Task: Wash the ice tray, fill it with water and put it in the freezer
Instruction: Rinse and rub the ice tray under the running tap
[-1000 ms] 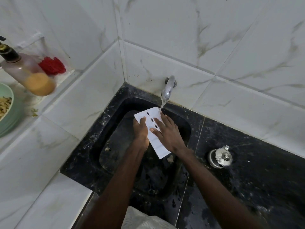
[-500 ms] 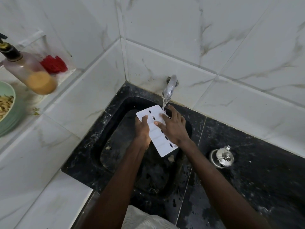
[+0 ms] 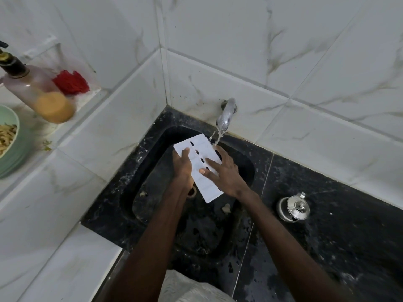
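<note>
White ice tray (image 3: 205, 179) under running tap (image 3: 226, 114), left hand (image 3: 183, 168) gripping its edge, right hand (image 3: 224, 173) fingers flat, spread.

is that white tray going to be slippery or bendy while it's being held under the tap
Probably slippery: the tap is running onto the tray, so its smooth white face is wet. It looks stiff, staying flat though the left hand grips only one long edge. The right hand lies spread on top, which likely steadies it. It seems thin and light.
</note>
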A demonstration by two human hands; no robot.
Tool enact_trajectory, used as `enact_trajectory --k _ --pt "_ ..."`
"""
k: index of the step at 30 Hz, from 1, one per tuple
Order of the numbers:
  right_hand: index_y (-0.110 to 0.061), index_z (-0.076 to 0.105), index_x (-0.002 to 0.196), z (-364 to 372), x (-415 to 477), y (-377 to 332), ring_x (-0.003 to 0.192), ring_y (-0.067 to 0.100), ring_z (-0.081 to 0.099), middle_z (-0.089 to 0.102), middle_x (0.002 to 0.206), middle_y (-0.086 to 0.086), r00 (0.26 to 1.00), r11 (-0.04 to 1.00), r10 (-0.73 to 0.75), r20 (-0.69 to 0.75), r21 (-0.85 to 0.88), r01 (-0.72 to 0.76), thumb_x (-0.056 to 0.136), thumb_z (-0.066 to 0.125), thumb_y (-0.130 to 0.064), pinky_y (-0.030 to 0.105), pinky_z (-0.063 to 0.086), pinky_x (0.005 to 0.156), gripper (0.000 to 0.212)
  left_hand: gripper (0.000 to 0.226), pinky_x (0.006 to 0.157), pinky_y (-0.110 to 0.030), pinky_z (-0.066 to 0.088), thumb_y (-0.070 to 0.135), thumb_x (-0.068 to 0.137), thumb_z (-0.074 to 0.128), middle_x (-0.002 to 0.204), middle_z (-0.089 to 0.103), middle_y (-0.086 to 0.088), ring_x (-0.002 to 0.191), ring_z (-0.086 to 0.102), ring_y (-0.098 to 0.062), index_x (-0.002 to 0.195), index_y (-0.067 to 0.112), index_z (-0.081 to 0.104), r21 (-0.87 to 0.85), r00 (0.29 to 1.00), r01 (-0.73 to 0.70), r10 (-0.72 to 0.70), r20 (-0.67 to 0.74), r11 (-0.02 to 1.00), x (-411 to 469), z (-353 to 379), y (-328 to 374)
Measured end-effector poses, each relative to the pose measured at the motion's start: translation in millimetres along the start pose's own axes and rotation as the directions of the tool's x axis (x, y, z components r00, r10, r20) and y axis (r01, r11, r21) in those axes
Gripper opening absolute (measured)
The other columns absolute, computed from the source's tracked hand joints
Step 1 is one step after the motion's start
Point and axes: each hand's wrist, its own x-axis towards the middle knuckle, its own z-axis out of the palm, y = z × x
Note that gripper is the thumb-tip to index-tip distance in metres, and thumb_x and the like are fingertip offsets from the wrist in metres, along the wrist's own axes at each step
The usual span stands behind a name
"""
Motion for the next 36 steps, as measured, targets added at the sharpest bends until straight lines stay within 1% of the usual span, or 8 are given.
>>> enact_trajectory --k 3,6,10,14,20,25,30,36 --pt "-0.043 0.058 0.14 -7 1 18 0.157 0.026 0.007 0.006 0.172 -0.005 0.997 0.998 -0.029 -0.066 -0.065 0.025 0.101 0.038 -0.07 0.065 0.011 0.122 0.051 0.038 0.067 -0.037 0.059 0.025 0.108 0.052 0.125 0.071 -0.015 0.091 0.074 -0.026 0.144 0.017 0.049 -0.072 1.0 0.022 -0.023 -0.017 0.997 1 -2 -2" --pt "-0.041 0.056 0.141 -11 4 21 0.157 0.029 0.007 0.004 0.172 -0.001 0.994 0.994 0.023 -0.111 -0.104 -0.035 0.1 0.038 -0.07 0.066 0.015 0.122 0.054 0.035 0.068 -0.038 0.06 0.023 0.108 0.051 0.122 0.072 -0.016 0.088 0.074 -0.027 0.142 0.015 0.05 -0.092 0.999 0.038 -0.039 -0.007 0.995 -2 2 -4" --pt "-0.039 0.048 0.15 -6 -2 3 0.158 0.027 0.004 -0.001 0.172 -0.004 1.0 0.999 -0.022 0.021 -0.025 0.022 0.099 0.041 -0.071 0.066 0.009 0.122 0.061 0.036 0.059 -0.034 0.059 0.029 0.107 0.053 0.118 0.074 -0.012 0.09 0.076 -0.027 0.141 0.019 0.052 -0.063 0.999 0.039 -0.04 -0.017 0.997 -2 -1 -1" --pt "-0.04 0.062 0.137 -12 -2 18 0.153 0.028 0.022 0.013 0.168 -0.007 0.989 0.999 -0.018 -0.144 0.03 0.022 0.1 0.047 -0.064 0.068 0.022 0.12 0.046 0.035 0.067 -0.036 0.06 0.026 0.108 0.054 0.125 0.072 -0.014 0.094 0.075 -0.027 0.141 0.016 0.052 -0.077 0.999 0.031 -0.033 -0.02 0.997 0 -7 -2" --pt "-0.045 0.019 0.162 -18 9 24 0.157 0.032 0.007 -0.011 0.171 -0.012 1.0 0.995 -0.006 -0.008 -0.102 0.006 0.1 0.034 -0.072 0.069 0.013 0.121 0.069 0.039 0.066 -0.036 0.058 0.026 0.108 0.053 0.126 0.071 -0.014 0.094 0.074 -0.027 0.145 0.017 0.049 -0.073 0.998 0.057 -0.057 -0.006 0.996 -2 -1 0" --pt "-0.048 0.017 0.161 -13 -9 32 0.158 0.027 0.003 -0.014 0.171 -0.014 0.998 0.99 -0.053 0.028 -0.127 0.056 0.1 0.029 -0.074 0.067 0.012 0.122 0.067 0.042 0.066 -0.035 0.057 0.024 0.108 0.053 0.129 0.07 -0.016 0.092 0.072 -0.025 0.148 0.015 0.048 -0.11 0.997 0.025 -0.032 -0.065 0.994 8 -10 2" --pt "-0.04 0.005 0.164 -11 1 25 0.157 0.03 0.008 -0.015 0.171 -0.016 0.999 0.994 0.003 0.032 -0.111 0.001 0.098 0.026 -0.077 0.067 0.017 0.121 0.078 0.037 0.059 -0.033 0.057 0.026 0.107 0.056 0.115 0.073 -0.012 0.086 0.074 -0.025 0.142 0.013 0.052 -0.073 0.997 0.071 -0.073 -0.025 0.995 -3 1 -4" --pt "-0.039 0.009 0.164 -14 -24 37 0.158 0.024 0.0 -0.018 0.17 -0.016 0.99 0.98 -0.121 0.066 -0.152 0.13 0.098 0.027 -0.077 0.063 0.013 0.122 0.078 0.042 0.073 -0.041 0.059 0.022 0.108 0.054 0.129 0.069 -0.017 0.092 0.071 -0.028 0.148 0.013 0.048 -0.138 0.994 -0.006 -0.009 -0.106 0.99 10 -11 3"
